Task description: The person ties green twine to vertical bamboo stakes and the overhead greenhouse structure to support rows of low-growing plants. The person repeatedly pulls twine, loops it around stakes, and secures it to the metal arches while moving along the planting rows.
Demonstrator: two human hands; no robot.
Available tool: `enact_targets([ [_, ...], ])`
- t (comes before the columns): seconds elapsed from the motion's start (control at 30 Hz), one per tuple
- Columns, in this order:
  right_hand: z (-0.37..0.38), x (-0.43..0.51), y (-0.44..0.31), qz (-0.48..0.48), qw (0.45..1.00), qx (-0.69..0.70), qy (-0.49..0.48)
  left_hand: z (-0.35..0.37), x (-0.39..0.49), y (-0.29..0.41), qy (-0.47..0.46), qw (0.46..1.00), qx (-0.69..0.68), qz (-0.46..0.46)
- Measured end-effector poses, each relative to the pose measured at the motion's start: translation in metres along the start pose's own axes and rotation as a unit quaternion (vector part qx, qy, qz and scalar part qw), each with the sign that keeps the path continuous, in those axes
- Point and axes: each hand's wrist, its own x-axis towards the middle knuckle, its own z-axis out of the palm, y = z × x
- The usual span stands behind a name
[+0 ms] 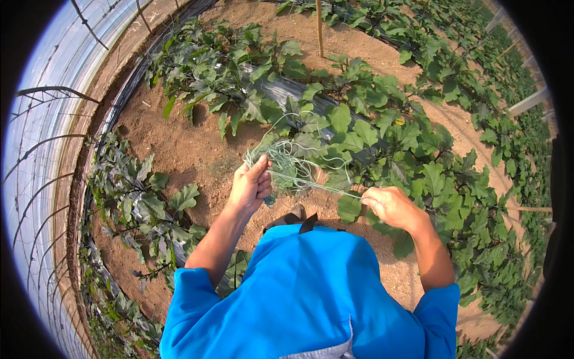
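Note:
A loose, tangled bundle of pale green twine [287,164] is gripped in my left hand [252,183], with the thumb pressed over the top. Loops of it spread out to the right and above the fist. From the bundle a few strands run to my right hand [390,206], whose fingers pinch them. Those strands look nearly straight between the two hands. A darker green tuft of the twine hangs below my left fingers. Both hands are in front of my body, above the soil path.
Leafy plants, apparently eggplants [358,130], grow in rows through silvery mulch film [287,89]. Bare soil [157,125] runs between rows. A wooden stake [319,27] stands ahead. On the left is a plastic-film greenhouse wall [45,134] with curved ribs. White posts [529,102] rise at right.

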Motion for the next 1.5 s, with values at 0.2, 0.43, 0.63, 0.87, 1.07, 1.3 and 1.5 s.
enact_targets([
  [0.2, -0.028, -0.022, 0.011, 0.107, 0.989, -0.095, 0.034, 0.011, 0.013, 0.004, -0.024, 0.999, -0.03, -0.033],
  [0.43, -0.024, 0.055, -0.055, -0.047, 0.978, -0.112, 0.167, 0.04, 0.029, 0.02, -0.137, 0.99, -0.022, -0.038],
  [0.63, -0.022, 0.116, -0.092, -0.08, 0.96, -0.158, 0.217, 0.074, 0.041, 0.037, -0.224, 0.973, -0.024, -0.042],
  [0.87, -0.067, 0.119, -0.089, -0.175, 0.912, -0.28, 0.244, 0.112, 0.039, 0.057, -0.264, 0.963, 0.047, -0.028],
  [1.07, -0.123, 0.088, -0.079, -0.214, 0.9, -0.271, 0.266, 0.152, 0.026, 0.053, -0.272, 0.957, 0.095, -0.028],
  [1.3, -0.222, 0.031, -0.074, -0.28, 0.848, -0.339, 0.296, 0.241, 0.0, 0.048, -0.379, 0.921, 0.085, -0.03],
  [1.5, -0.293, -0.012, -0.09, -0.251, 0.811, -0.374, 0.374, 0.325, -0.01, 0.054, -0.399, 0.913, 0.071, 0.043],
])
